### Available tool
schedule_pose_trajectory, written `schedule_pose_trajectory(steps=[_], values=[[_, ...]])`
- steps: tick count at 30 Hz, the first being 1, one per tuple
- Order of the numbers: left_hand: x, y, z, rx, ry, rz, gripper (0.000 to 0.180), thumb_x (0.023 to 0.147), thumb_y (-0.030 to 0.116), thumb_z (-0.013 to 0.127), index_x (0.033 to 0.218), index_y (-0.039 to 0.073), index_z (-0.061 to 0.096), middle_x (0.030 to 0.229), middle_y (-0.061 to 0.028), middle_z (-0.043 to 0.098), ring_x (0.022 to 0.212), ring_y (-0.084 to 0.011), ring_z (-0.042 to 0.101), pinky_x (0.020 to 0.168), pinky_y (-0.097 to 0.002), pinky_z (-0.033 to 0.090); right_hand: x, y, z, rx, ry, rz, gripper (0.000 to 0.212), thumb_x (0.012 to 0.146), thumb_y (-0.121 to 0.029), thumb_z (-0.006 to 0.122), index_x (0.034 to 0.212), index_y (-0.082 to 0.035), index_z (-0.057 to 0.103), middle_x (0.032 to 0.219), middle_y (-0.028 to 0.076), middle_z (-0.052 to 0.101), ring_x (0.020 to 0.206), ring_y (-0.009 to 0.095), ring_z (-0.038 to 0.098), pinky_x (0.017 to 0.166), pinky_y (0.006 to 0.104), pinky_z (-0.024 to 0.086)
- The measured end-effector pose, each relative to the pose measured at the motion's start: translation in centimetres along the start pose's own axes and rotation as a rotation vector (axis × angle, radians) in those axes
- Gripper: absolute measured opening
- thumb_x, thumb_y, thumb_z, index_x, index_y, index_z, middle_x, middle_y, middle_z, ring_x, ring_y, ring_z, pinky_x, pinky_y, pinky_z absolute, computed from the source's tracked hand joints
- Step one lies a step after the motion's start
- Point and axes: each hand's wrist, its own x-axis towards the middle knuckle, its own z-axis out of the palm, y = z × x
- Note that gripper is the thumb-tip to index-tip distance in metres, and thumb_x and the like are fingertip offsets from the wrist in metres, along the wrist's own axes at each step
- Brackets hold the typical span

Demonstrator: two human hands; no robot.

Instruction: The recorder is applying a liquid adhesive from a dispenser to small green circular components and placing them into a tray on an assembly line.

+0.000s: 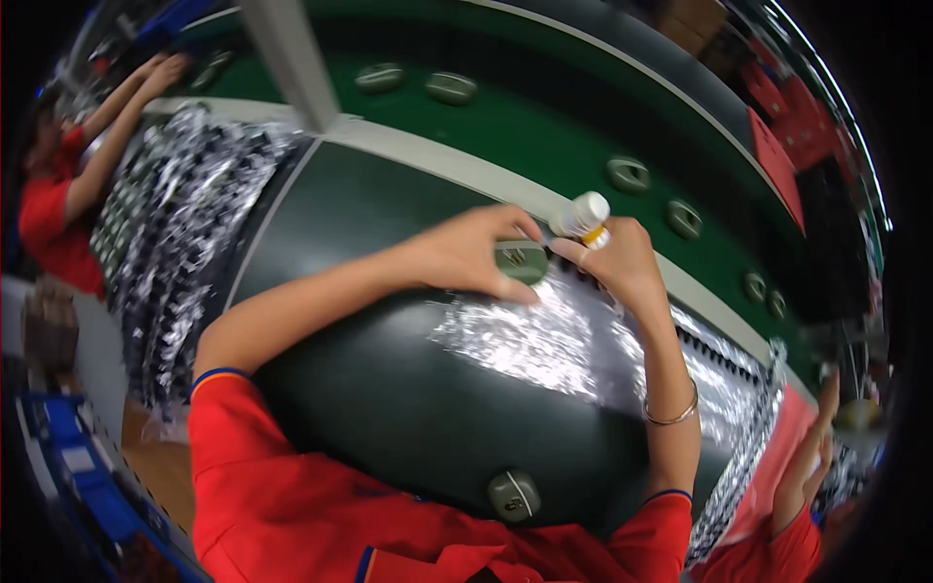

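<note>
My left hand (473, 255) is closed around a small olive-green oval housing (522, 260), thumb and fingers at its edges, with a dark mark on its upper face. Close beside it, my right hand (624, 264) grips a small white bottle (587, 210) with a yellow band. That bottle is tilted, its wide white end up, and the fingers partly hide it. Both hands are above the dark green work surface (389, 335), near its far edge. Another olive-green housing (513, 496), with a pale line across it, lies on the surface close to my body.
Beyond a pale rail (437, 155) runs a green belt (535, 146) carrying several spaced housings. Shiny silver sheeting (539, 335) lies under and right of my hands. A grey post (290, 63) stands at the back left. Co-workers' arms (112, 121) show at both sides.
</note>
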Motion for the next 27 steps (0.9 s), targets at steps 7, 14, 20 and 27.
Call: schedule_pose_trajectory(steps=[7,14,20,27], values=[[-1.0,0.2,0.9,0.020,0.071,-0.146,0.059,0.061,0.025,0.078,0.103,0.001,0.044,0.085,-0.0117,0.059,0.079,-0.0214,0.059,0.072,-0.0316,0.047,1.1,-1.5,0.1,0.022,-0.219,0.126,0.021,0.068,-0.014,0.066,0.075,0.006,0.063,0.057,0.008,0.060,0.040,0.011,0.050,0.038,0.0252,0.038],[0.3,0.3,0.9,-0.063,0.183,0.037,0.066,0.060,0.014,0.077,0.115,0.005,0.041,0.097,-0.0127,0.054,0.090,-0.0237,0.055,0.079,-0.0322,0.045,-1.8,-1.6,-3.3,0.076,-0.006,0.031,0.021,0.071,-0.006,0.060,0.089,0.005,0.060,0.066,0.004,0.061,0.041,0.004,0.045,0.034,0.0190,0.035],[4.6,2.6,3.1,-0.055,0.160,0.192,0.057,0.060,0.006,0.072,0.107,0.006,0.040,0.099,-0.0141,0.052,0.094,-0.0257,0.054,0.078,-0.0336,0.044,-4.7,-2.5,-5.1,0.235,0.229,0.006,0.021,0.073,-0.006,0.062,0.091,0.003,0.060,0.073,0.006,0.062,0.042,0.004,0.047,0.034,0.0178,0.035],[4.4,5.1,4.0,-0.254,0.073,0.069,0.060,0.062,0.003,0.073,0.112,0.007,0.039,0.097,-0.0104,0.054,0.088,-0.0189,0.057,0.074,-0.0300,0.048,-4.6,-1.0,-5.2,0.256,0.295,-0.134,0.025,0.070,-0.005,0.067,0.094,0.001,0.060,0.087,0.008,0.062,0.078,0.016,0.060,0.069,0.0270,0.047]])
